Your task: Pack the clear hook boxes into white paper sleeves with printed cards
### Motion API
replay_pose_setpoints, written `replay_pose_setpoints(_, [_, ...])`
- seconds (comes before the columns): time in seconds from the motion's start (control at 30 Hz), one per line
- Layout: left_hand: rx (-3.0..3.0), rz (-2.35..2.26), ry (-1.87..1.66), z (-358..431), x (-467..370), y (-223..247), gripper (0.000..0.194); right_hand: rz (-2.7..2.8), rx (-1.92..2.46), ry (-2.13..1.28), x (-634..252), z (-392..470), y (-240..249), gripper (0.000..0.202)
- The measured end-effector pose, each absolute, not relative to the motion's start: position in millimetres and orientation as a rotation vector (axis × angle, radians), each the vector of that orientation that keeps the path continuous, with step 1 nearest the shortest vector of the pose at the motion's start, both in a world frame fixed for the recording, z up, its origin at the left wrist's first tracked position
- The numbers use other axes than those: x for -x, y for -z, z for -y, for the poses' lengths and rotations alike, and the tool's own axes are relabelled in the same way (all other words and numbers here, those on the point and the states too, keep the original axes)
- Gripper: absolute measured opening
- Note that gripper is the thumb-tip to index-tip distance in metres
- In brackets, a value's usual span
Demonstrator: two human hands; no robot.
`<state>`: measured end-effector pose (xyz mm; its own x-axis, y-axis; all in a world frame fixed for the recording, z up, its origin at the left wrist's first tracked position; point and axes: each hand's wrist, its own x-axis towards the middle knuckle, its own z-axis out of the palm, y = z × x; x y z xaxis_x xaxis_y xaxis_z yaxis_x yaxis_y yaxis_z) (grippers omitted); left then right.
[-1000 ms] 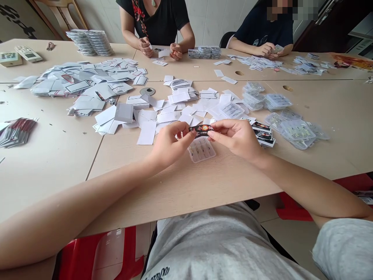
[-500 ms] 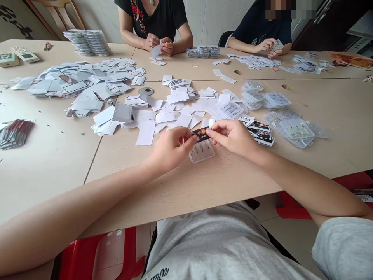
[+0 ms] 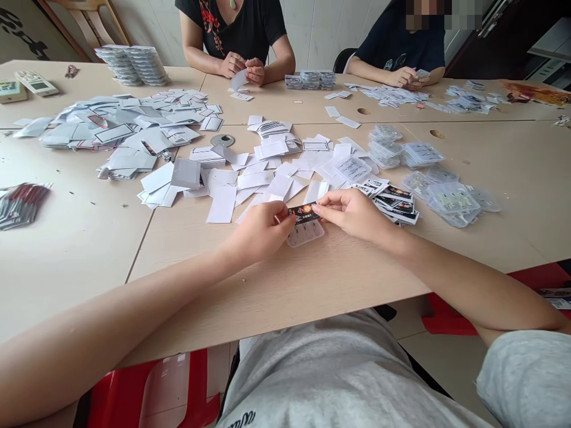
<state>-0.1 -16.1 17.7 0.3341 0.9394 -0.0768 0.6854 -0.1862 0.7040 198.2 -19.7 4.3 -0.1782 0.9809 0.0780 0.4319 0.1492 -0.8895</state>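
**Black printed card (image 3: 304,212) spans two hands above a compartmented plastic box (image 3: 307,234)**

At the far left of the desk (image 3: 250,309), a fanned bundle of packets (image 3: 22,205) shows red and silvery-grey edges. Next comes a broad, loose heap of white cards (image 3: 129,128), flat and rectangular, some bordered in black or red. A grey ring-shaped roll (image 3: 222,140) lies flat to the right of it.

The person's left hand (image 3: 264,229) has its fingers closed on the left end of the black printed card, thumb over the printed face. The card is a thin, narrow rectangle; its long axis runs left to right, the right end angled slightly away from the body. The face, with white lettering and an orange-red burst, is turned up towards the person. Beneath it, the box of clear, rigid plastic, round-cornered, lies on the desk, its near part uncovered; whether card and box touch cannot be told. The right hand (image 3: 352,214) pinches the card's right end between thumb and fingers.

Just beyond that hand is an untidy stack of black-and-white cards (image 3: 396,205); farther right, transparent plastic cases (image 3: 452,202) are piled up.
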Motion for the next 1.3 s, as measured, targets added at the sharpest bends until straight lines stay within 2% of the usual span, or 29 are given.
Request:
replay_pose_setpoints(0.23, [-2.006, -1.342, -0.673, 20, -2, -16, 0.031, 1.547, 1.3, -1.061, -200, 20, -8, 0.021])
replay_pose_setpoints(0.47, [-1.993, -1.341, -0.784, 20, -3, -15, 0.033, 1.62, 1.142, -0.78, -194, 17, 1, 0.02])
replay_pose_setpoints(0.73, [-1.836, -1.411, -0.884, 13, -2, -9, 0.031, 1.571, 1.104, -0.669, -192, 17, 3, 0.015])
replay_pose_setpoints(0.97, [-1.54, -1.267, -0.854, 12, -1, -11, 0.035, 1.534, 1.066, -0.714, -190, 18, -3, 0.013])
replay_pose_setpoints(1.3, [-1.658, -1.22, -0.994, 11, -3, -7, 0.034, 1.521, 1.174, -0.812, -194, 14, 2, 0.02])
